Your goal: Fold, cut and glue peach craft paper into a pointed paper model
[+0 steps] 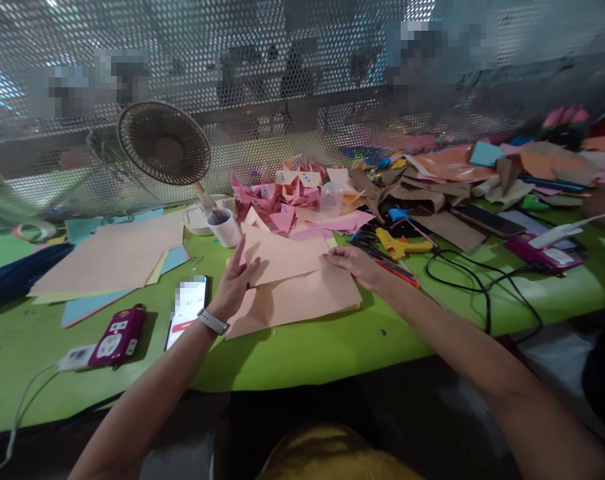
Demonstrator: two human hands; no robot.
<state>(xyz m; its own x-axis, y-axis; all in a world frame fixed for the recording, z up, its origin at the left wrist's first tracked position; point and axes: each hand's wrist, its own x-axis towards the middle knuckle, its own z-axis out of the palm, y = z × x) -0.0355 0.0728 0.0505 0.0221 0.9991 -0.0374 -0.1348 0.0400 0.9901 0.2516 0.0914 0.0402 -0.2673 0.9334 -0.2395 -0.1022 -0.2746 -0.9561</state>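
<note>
Clearly, both hands were working on the peach paper sheets (292, 287) that lay on the green table (332, 347), just right of the phone (186, 308), which serves here as the landmark. The left hand (235, 283) rested on the left edge of the top sheet, fingers spread and nearly flat, thumb raised; it pressed the paper and gripped nothing. The right hand (355, 265) lay further right of the phone, on the right edge of the same sheet, fingers stretched and flat, also holding nothing.

To do this step well, in my judgement, both palms should keep the sheet still and the edges should meet exactly before any crease is pressed; otherwise the fold would go crooked.

Counted: two peach sheets seemed to be under the hands, though more may be hidden below. One phone, one magenta device (118, 337) just left of the phone, one white cup (225, 227) behind it, one fan (165, 143) further behind, one yellow glue gun (399, 245) far to the right of it. The pink folded pieces (282, 197) behind the cup were too many and too heaped to count.
</note>
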